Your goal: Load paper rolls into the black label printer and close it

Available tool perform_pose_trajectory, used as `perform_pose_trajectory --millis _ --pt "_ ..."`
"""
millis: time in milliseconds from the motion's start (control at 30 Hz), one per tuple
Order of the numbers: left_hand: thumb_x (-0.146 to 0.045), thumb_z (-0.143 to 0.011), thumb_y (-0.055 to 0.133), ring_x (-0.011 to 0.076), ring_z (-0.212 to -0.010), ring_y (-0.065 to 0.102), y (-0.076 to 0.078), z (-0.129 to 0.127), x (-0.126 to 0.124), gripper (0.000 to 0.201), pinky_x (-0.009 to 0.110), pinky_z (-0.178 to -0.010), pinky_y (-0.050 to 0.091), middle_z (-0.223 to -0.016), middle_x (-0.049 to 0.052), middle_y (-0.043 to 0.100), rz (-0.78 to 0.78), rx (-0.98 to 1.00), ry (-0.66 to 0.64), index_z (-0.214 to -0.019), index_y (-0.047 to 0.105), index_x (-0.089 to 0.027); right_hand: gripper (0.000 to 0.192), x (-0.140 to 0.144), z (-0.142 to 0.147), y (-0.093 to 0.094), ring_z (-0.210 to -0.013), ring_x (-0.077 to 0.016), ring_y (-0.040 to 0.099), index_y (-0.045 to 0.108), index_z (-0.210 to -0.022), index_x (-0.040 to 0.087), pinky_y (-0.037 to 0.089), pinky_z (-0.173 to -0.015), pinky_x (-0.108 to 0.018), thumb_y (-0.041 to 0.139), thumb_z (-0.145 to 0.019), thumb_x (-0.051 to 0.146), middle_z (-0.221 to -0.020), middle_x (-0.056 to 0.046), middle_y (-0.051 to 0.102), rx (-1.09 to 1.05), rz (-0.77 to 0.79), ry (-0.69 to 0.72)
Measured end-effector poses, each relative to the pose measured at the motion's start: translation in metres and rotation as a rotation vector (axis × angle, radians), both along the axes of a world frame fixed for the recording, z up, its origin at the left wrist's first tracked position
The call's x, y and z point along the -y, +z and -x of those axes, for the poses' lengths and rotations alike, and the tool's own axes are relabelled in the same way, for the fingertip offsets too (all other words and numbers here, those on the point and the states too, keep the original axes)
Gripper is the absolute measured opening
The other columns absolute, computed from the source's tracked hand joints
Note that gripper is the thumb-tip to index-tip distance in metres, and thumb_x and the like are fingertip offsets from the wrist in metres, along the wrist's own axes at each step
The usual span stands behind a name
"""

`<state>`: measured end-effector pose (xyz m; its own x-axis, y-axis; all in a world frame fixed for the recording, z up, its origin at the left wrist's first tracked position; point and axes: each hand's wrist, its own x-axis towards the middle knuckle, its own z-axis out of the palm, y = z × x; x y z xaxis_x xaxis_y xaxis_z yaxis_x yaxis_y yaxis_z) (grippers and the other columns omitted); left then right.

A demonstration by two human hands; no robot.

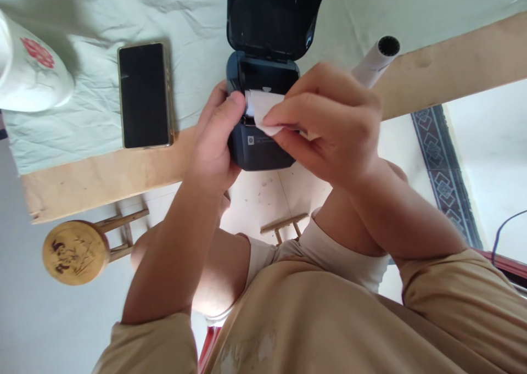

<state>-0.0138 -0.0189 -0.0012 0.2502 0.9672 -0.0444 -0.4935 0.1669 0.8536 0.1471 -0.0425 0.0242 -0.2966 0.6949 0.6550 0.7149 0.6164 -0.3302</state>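
A small dark label printer (263,153) sits at the table's front edge, its black lid (272,20) flipped up and away from me. My left hand (216,135) wraps round the printer's left side, thumb on top near the opening. Between the thumb and fingers of my right hand (329,118) is a white tissue or piece of paper (265,107), pinched over the printer's open compartment. Part of the compartment is hidden behind my right hand. Just beyond that hand lies a roll of white paper (373,63) with a dark hollow core.
A phone (144,95) with a dark screen lies on the pale green tablecloth (197,11). At the far left is a white cup (35,66) with a red flower. Below the table's wooden edge (102,168) stands a round wooden stool (76,252).
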Motion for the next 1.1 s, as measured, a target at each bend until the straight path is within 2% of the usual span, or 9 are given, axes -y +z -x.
perform_pose_trajectory --millis 167,267,333,400,500,567,767,967,1100 --pt "-0.022 -0.076 0.075 0.0159 -0.094 0.065 -0.003 0.006 0.000 0.049 0.028 -0.087 0.048 -0.100 -0.002 0.066 -0.022 -0.046 -0.035 -0.120 0.057 -0.028 0.025 0.001 -0.001 -0.005 -0.084 -0.0109 0.061 0.069 -0.088 0.026 0.048 -0.078 -0.031 0.050 -0.096 0.040 -0.086 0.003 0.070 0.003 0.054 0.086" --pt "-0.017 -0.072 0.076 0.0159 -0.094 0.065 -0.004 0.007 0.000 0.058 0.027 -0.085 0.050 -0.100 -0.002 0.066 -0.036 -0.107 -0.037 -0.124 0.055 -0.031 0.019 0.001 -0.005 -0.006 -0.082 -0.0087 0.062 0.066 -0.092 0.021 0.051 -0.079 -0.028 0.053 -0.094 0.034 -0.084 0.001 0.067 -0.129 0.065 0.145" --pt "-0.018 -0.070 0.075 0.0176 -0.096 0.065 -0.004 0.008 0.000 0.060 0.028 -0.082 0.052 -0.100 -0.002 0.067 -0.039 -0.132 -0.042 -0.125 0.054 -0.032 0.013 0.000 -0.007 -0.009 -0.086 -0.0081 0.061 0.064 -0.097 0.020 0.053 -0.077 -0.025 0.056 -0.092 0.027 -0.093 -0.001 0.065 -0.228 0.062 0.096" --pt "-0.019 -0.069 0.075 0.0200 -0.097 0.065 -0.002 0.007 0.001 0.061 0.029 -0.079 0.053 -0.101 -0.001 0.069 -0.040 -0.154 -0.047 -0.125 0.055 -0.033 0.025 -0.003 -0.009 -0.013 -0.106 -0.0122 0.060 0.058 -0.112 0.022 0.054 -0.074 -0.024 0.058 -0.088 0.025 -0.116 -0.005 0.059 -0.341 0.069 0.043" --pt "-0.021 -0.066 0.078 0.0240 -0.102 0.065 0.000 0.007 0.001 0.060 0.032 -0.079 0.053 -0.112 -0.001 0.070 -0.034 -0.172 -0.059 -0.121 0.058 -0.037 0.045 -0.009 -0.011 -0.018 -0.141 -0.0176 0.042 0.040 -0.131 0.030 0.052 -0.061 -0.021 0.051 -0.088 0.024 -0.143 -0.005 0.041 -0.524 0.108 0.045" --pt "-0.021 -0.065 0.079 0.0254 -0.106 0.064 0.000 0.007 0.001 0.060 0.033 -0.082 0.053 -0.116 -0.002 0.069 -0.042 -0.177 -0.067 -0.119 0.061 -0.038 0.046 -0.015 -0.012 -0.019 -0.148 -0.0158 0.036 0.030 -0.132 0.033 0.051 -0.055 -0.020 0.046 -0.089 0.026 -0.150 -0.004 0.032 -0.606 0.189 0.039" --pt "-0.020 -0.065 0.078 0.0209 -0.094 0.062 -0.007 0.010 -0.003 0.056 0.031 -0.078 0.050 -0.111 -0.003 0.068 -0.095 -0.157 -0.038 -0.116 0.064 -0.037 0.035 -0.025 -0.014 -0.020 -0.115 -0.0119 0.059 0.039 -0.124 0.026 0.043 -0.044 -0.022 0.042 -0.090 0.035 -0.138 -0.004 0.047 -0.783 0.280 -0.046" --pt "-0.019 -0.063 0.082 0.0282 -0.116 0.059 -0.002 0.012 0.000 0.062 0.033 -0.090 0.051 -0.121 -0.001 0.066 -0.062 -0.159 -0.071 -0.120 0.060 -0.033 0.049 -0.022 -0.013 -0.028 -0.129 -0.0131 0.052 0.041 -0.127 0.020 0.054 -0.064 -0.017 0.052 -0.089 0.049 -0.141 -0.007 0.049 -0.710 0.444 0.126" --pt "-0.024 -0.067 0.080 0.0292 -0.116 0.062 0.003 0.006 0.007 0.052 0.034 -0.089 0.053 -0.112 0.001 0.068 -0.060 -0.132 -0.027 -0.115 0.062 -0.031 0.065 -0.019 -0.014 -0.031 -0.094 -0.0090 0.064 0.036 -0.133 0.024 0.045 -0.056 -0.015 0.057 -0.085 0.061 -0.119 -0.003 0.059 -0.554 0.603 0.183"
